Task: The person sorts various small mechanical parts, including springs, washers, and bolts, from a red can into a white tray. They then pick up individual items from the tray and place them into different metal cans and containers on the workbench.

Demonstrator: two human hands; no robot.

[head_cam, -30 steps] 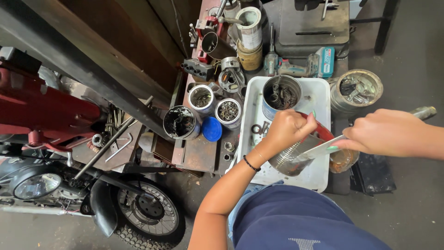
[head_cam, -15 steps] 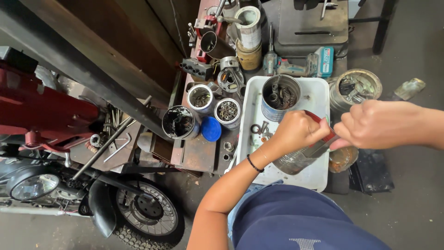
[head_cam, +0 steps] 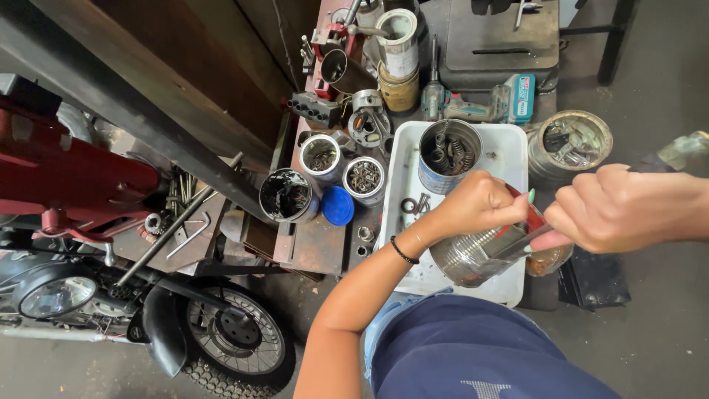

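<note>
Since half a second ago the right hand (head_cam: pixel 620 207) has pulled slightly right and the flat metal tool (head_cam: pixel 517 244) it pinches now shows as a thin strip angled into the tin can (head_cam: pixel 473 255); the left hand (head_cam: pixel 480 203) has stayed clamped over the can's rim.

Grip state: left hand wrapped around the top of the can, holding it tilted toward the right; right hand closed in a fist on the tool's handle end, red part (head_cam: pixel 533 216) just visible between the two hands; how firmly the fingers bite cannot be told.

Can sits over the near right corner of the white tray (head_cam: pixel 509 148), partly overhanging the tray edge; a second can with springs (head_cam: pixel 449 151) stands upright further back in the same tray; loose rings and small parts (head_cam: pixel 413 205) lie on the tray floor just left of the left hand.

Risks, as judged: the tilted can is held from the top only, so prying force could twist it out and spill contents off the tray corner; the tool could slip off the rim toward the left fingers, which sit right beside it; the cut can rim likely sharp; the glass jar (head_cam: pixel 550 258) touching the tray edge below the hands could get knocked.
</note>
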